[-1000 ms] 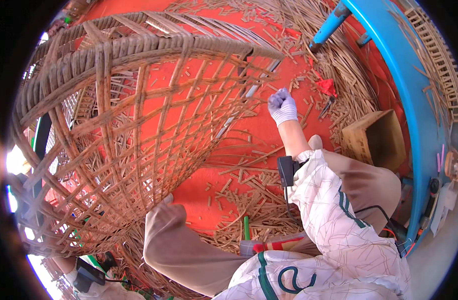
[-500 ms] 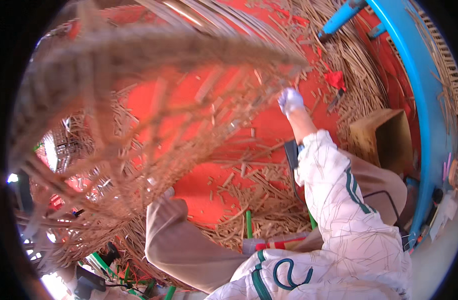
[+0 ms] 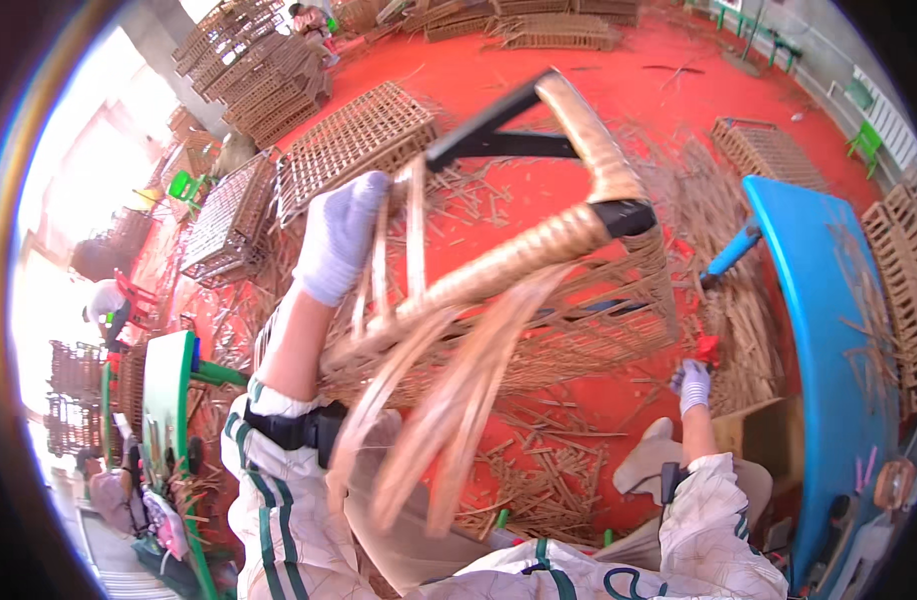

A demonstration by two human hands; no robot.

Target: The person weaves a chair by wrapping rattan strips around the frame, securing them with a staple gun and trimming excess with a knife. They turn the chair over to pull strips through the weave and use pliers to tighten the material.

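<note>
A large woven rattan frame [image 3: 524, 255] stands tilted before me, with a wrapped edge, black corner bars and loose strips hanging down toward my lap. My left hand [image 3: 339, 235], in a white knit glove, is closed at its left side, against the upright strips; part of its grip is hidden. Low at the right, my right hand [image 3: 693, 385], also gloved, reaches to the floor beside a small red thing [image 3: 709, 348]. Something dark is at its fingertips, and the fingers are too small and blurred to read.
A blue table [image 3: 824, 330] stands close on my right, with a brownish box [image 3: 764, 435] by my knee. Cut strips [image 3: 539, 480] litter the red floor. Woven panels [image 3: 354, 150] and tall stacks [image 3: 254, 75] are farther off. A green-edged table [image 3: 169, 390] is at the left.
The woven frame has swung from the left to in front of me, and my left hand has come into view. My right hand now lies beside the red thing. The view has tilted up.
</note>
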